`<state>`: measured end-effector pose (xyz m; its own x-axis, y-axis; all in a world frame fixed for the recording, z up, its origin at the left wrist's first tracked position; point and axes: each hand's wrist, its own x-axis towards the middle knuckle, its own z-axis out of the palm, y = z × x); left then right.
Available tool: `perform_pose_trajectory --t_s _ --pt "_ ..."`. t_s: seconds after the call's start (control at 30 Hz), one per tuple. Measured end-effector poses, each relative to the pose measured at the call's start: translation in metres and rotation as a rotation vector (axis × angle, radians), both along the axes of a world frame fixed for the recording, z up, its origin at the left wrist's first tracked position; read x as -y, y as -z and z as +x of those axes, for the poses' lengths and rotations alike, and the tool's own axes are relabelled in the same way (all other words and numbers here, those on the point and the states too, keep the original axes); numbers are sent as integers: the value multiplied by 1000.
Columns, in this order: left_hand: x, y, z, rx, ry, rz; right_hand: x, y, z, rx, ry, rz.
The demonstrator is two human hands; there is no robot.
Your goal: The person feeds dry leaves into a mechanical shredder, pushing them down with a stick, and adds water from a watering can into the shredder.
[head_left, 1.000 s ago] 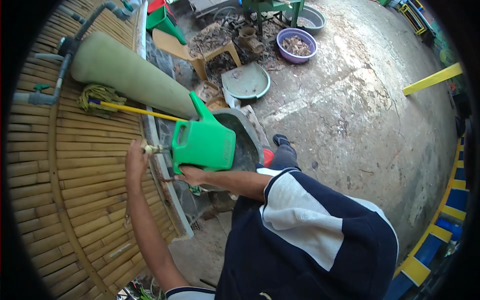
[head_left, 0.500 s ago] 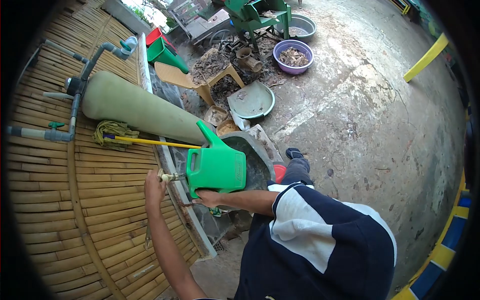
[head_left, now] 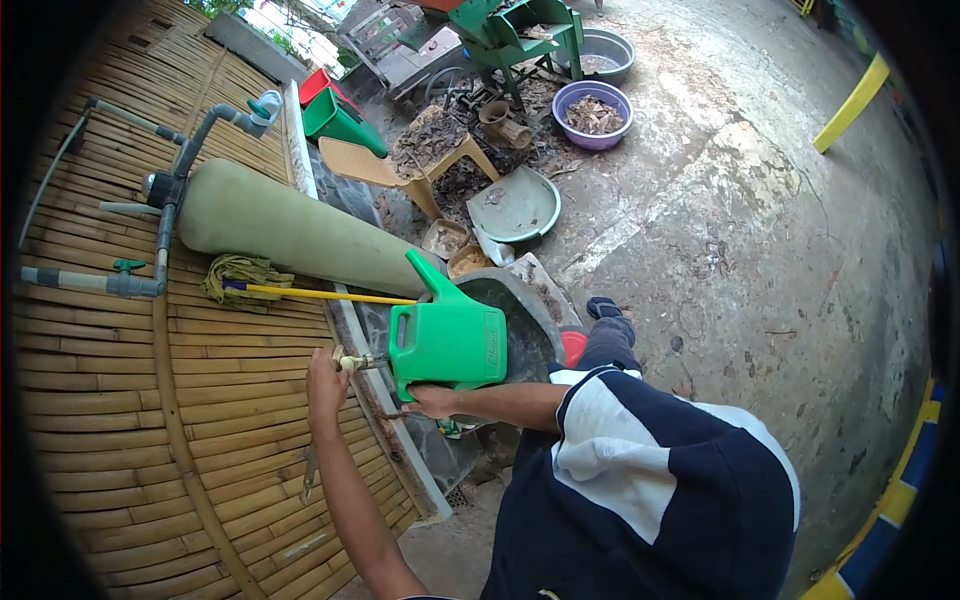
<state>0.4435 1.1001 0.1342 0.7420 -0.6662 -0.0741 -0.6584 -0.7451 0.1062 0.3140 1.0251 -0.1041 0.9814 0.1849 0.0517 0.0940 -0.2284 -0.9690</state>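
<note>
My left hand (head_left: 326,384) is closed at the handle of a pale faucet (head_left: 352,362) by the bamboo wall. A green watering can (head_left: 455,340) hangs under the spout side of the faucet, its long spout pointing toward the tank. With my right hand (head_left: 432,401) I hold the can at its lower edge, fingers wrapped partly out of sight. Behind and beneath the can is a dark stone basin (head_left: 530,318). Whether water is flowing cannot be made out.
A long greenish tank (head_left: 300,222) and a yellow-handled mop (head_left: 330,295) lie near the bamboo wall (head_left: 90,400). Beyond are a leaf-covered tan chair (head_left: 365,163), a purple basin of leaves (head_left: 592,115), a grey-green basin (head_left: 522,205) and a green machine (head_left: 520,45).
The whole view has shifted slightly, so things appear a little further right and lower. Both hands keep their places on the faucet and the can.
</note>
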Motion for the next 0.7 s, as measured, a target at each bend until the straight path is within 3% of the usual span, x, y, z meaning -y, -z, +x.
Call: perform_pose_trajectory --t_s 0.63,0.7 --pt "1 -5 -2 -20 -47 -6 6 -12 -6 -11 -28 -28" --pt "-12 10 11 51 162 -77 13 -23 -6 -43 -57 52"
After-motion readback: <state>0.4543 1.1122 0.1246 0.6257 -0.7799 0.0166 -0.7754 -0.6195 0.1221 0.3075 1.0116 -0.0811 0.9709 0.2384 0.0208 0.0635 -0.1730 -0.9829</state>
